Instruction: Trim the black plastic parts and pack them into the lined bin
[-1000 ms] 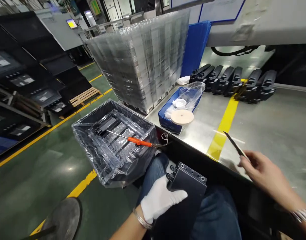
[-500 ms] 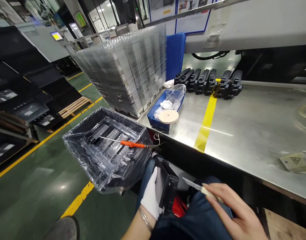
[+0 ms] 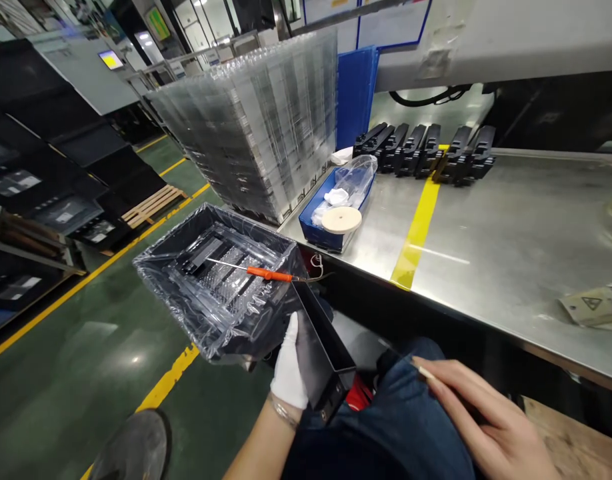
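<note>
My left hand (image 3: 289, 373), in a white glove with a metal bracelet at the wrist, grips a black open-topped plastic housing (image 3: 319, 353) above my lap. The long hollow of this part faces up, and its near end tilts down. At the right, my bare right hand (image 3: 486, 407) pinches a small knife with a cream handle (image 3: 424, 373). Its thin blade is blurred and points left, apart from the housing. Left of the housing, a screwdriver with an orange handle (image 3: 269, 274) lies across a black bin lined with clear plastic (image 3: 186, 327).
Several black plastic parts (image 3: 426, 150) stand in a row on the metal bench (image 3: 516, 247). A blue tray (image 3: 316, 230) holds plastic bags and a round cream disc (image 3: 341, 220). Behind it rises a tall stack of clear trays (image 3: 266, 120). A round stool (image 3: 133, 447) is at lower left.
My left hand has turned the housing so its open hollow shows upward, and shifted slightly left and up. My right hand moved a little right, with less of the knife showing. The view shifted slightly.
</note>
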A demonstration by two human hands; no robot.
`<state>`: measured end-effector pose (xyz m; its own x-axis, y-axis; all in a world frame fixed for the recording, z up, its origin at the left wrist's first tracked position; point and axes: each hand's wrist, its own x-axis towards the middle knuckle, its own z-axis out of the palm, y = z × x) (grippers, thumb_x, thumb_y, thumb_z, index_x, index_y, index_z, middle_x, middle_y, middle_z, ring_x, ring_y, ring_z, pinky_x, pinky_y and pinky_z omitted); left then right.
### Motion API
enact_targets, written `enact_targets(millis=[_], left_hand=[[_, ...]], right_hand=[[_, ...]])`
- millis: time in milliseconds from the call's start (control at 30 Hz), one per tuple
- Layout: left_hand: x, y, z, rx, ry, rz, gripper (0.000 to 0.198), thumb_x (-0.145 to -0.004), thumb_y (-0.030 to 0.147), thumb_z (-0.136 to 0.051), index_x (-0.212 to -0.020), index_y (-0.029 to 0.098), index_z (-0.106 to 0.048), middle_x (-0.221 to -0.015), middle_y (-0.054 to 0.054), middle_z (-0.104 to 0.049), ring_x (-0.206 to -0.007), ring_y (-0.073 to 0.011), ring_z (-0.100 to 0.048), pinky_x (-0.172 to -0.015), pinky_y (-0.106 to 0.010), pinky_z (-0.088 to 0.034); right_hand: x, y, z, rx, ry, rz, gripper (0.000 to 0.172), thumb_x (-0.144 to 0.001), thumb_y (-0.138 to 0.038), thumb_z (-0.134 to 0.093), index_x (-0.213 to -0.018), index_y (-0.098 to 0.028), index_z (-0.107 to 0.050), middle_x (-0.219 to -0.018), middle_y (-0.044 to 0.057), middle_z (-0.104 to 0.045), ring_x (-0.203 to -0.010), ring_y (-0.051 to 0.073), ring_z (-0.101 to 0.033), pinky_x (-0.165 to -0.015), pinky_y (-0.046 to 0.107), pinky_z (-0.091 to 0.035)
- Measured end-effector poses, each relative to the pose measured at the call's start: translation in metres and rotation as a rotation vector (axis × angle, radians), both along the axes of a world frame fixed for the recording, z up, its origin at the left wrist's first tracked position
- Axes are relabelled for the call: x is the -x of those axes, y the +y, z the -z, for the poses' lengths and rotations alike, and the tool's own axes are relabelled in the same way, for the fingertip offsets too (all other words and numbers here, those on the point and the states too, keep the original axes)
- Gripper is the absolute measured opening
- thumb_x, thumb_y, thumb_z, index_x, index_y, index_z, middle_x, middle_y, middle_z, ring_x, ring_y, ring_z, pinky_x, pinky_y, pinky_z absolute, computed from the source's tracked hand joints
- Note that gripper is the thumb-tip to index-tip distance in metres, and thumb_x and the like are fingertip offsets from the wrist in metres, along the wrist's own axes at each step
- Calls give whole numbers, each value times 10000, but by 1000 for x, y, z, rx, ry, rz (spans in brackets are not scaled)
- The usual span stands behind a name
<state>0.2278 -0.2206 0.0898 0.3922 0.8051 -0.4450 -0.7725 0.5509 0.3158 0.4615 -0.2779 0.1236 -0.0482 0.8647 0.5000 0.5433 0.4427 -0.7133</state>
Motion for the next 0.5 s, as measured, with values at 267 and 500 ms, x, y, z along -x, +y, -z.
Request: enact_targets(millis=[267,500], left_hand=[[1,3,-13,365,40,-62,495,-994,519,-484,-913,130,-779,-874,-74,-794,-779,-185,-750,-966,-320,-543],[0,5,-24,378,47,-97,589,-1031,505,-383,-840,104,-771,-787,-79,-781,-716,-193,-739,-789,-329,-580]], right_hand=[[12,-18,2,370,57,-387,276,-1023,-330,-533,-842,-243,-722,-719,-16,-725,-631,117,-712,-609,142,-559],[14,-17,7,429,98,-431,305,-1028,-346,-514,-847,-238,-734,-728,-7,-730,-631,117,-701,-611,157,-548]])
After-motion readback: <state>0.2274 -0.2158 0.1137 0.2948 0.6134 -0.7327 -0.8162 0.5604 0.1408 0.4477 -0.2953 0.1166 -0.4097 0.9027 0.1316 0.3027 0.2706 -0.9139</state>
